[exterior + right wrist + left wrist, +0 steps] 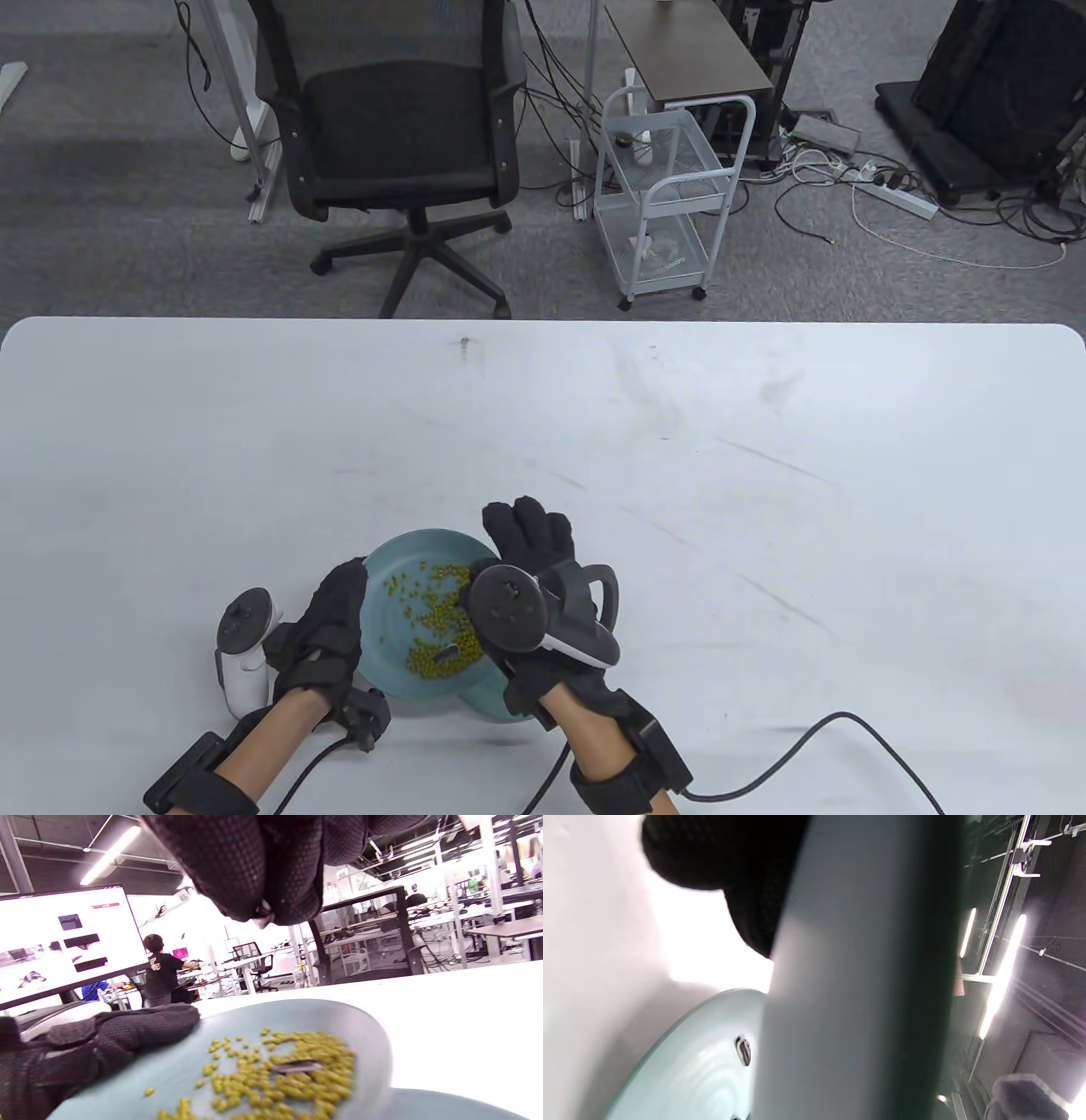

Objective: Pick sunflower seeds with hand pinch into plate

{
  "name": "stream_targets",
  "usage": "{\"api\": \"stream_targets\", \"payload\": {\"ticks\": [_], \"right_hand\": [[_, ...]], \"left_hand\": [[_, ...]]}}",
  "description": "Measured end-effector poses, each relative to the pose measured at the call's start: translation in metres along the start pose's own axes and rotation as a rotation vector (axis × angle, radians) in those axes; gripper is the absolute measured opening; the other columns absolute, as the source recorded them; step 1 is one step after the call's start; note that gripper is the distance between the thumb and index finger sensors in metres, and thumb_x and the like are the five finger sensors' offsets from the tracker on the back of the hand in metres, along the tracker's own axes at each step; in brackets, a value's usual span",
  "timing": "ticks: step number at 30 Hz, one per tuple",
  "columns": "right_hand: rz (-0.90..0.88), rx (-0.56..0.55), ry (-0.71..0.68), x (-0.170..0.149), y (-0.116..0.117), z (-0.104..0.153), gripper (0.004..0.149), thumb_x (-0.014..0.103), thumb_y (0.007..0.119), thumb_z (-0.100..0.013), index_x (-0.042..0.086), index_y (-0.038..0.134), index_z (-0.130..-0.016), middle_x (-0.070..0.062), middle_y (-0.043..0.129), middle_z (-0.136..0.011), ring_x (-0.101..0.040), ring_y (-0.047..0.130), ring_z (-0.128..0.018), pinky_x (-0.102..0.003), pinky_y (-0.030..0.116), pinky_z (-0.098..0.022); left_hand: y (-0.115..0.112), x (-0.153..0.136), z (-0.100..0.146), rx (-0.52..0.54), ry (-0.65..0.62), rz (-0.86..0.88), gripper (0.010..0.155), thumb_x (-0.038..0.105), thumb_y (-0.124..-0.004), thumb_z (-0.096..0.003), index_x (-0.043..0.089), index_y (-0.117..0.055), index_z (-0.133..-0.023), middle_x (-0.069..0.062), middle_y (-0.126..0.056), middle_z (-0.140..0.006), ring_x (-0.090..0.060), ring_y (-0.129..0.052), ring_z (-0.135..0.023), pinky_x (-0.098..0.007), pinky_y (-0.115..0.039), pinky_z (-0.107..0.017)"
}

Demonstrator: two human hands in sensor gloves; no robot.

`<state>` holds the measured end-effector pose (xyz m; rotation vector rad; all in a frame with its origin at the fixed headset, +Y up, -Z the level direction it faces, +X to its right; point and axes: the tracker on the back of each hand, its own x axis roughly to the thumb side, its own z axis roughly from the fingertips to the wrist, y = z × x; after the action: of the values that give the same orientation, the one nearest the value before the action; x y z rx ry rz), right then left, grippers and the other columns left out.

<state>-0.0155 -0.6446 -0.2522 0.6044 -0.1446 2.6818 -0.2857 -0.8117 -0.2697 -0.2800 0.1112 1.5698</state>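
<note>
Here, a teal bowl [399, 620] is seen near the six o'clock edge of the white table [679, 441], tilted up on its side and gripped at its nine o'clock rim by the left hand [327, 632], whose fingers are curled over that rim. The bowl is filled with small yellow-green beads or peas [433, 628], rounded and glossy, heaped toward its lower side. Among them one sunflower seed [447, 654] is lying, a slim, flat, pointed sliver, dark grey with a pale sheen; it is shown more plainly in the right wrist view [297, 1066], resting flat on top of the heap. A second pale teal plate [683, 1073] is seen in the left wrist view, lying flat on the table beneath the tilted bowl, and two dark striped seeds [743, 1050] are lying on it; its edge also shows at five o'clock of the bowl in the table view. The right hand [530, 564] is held above the bowl's three o'clock side, clear of the peas. Its fingertips [271, 870] are pressed together in a pinch, and a small pale sliver [263, 916], which may be a seed, is caught between them. A black cable [814, 747] trails from the right wrist across the table toward four o'clock.
</note>
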Motion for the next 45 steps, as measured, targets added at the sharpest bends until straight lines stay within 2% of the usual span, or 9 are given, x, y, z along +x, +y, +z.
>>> {"api": "stream_targets", "payload": {"ticks": [3,7,13,22,45], "right_hand": [[-0.004,0.029,0.035,-0.017,0.011,0.008,0.034,0.022,0.092,-0.052,-0.006,0.093,-0.073,-0.034,0.053,-0.109,-0.066,0.041,-0.098,-0.079,0.034,-0.065],[-0.018,0.190,0.101,-0.038,0.043,0.013,0.034,0.021,0.092,-0.052,-0.006,0.093,-0.073,-0.035,0.053,-0.109,-0.067,0.041,-0.098,-0.079,0.034,-0.065],[-0.028,0.325,0.109,-0.043,0.067,0.005,0.034,0.021,0.092,-0.052,-0.006,0.093,-0.073,-0.035,0.052,-0.109,-0.067,0.040,-0.098,-0.079,0.033,-0.065],[-0.024,0.382,0.103,-0.037,0.073,0.006,0.036,0.022,0.090,-0.053,-0.007,0.092,-0.075,-0.035,0.050,-0.110,-0.068,0.038,-0.098,-0.079,0.032,-0.065],[-0.011,0.366,0.149,-0.042,0.070,0.006,0.037,0.020,0.090,-0.053,-0.008,0.091,-0.076,-0.036,0.049,-0.110,-0.068,0.037,-0.098,-0.079,0.031,-0.065]], "left_hand": [[0.004,-0.001,-0.001,0.017,0.006,0.010,0.049,0.052,-0.052,-0.0638,0.024,-0.050,-0.103,-0.007,-0.087,-0.078,-0.021,-0.101,-0.041,-0.034,-0.084,-0.032],[0.007,-0.006,-0.002,0.030,0.030,0.047,0.049,0.052,-0.052,-0.0639,0.024,-0.049,-0.104,-0.007,-0.087,-0.079,-0.021,-0.101,-0.041,-0.034,-0.084,-0.033],[0.012,-0.003,-0.003,0.049,0.018,0.037,0.049,0.052,-0.052,-0.0639,0.024,-0.049,-0.104,-0.007,-0.087,-0.079,-0.020,-0.101,-0.041,-0.034,-0.085,-0.033],[0.012,-0.005,-0.003,0.044,0.021,0.040,0.049,0.052,-0.052,-0.0638,0.024,-0.050,-0.104,-0.007,-0.087,-0.079,-0.021,-0.101,-0.041,-0.034,-0.084,-0.033],[0.010,-0.005,-0.003,0.042,0.013,0.032,0.049,0.052,-0.052,-0.0637,0.023,-0.050,-0.103,-0.008,-0.087,-0.078,-0.021,-0.101,-0.040,-0.035,-0.084,-0.032]]}}
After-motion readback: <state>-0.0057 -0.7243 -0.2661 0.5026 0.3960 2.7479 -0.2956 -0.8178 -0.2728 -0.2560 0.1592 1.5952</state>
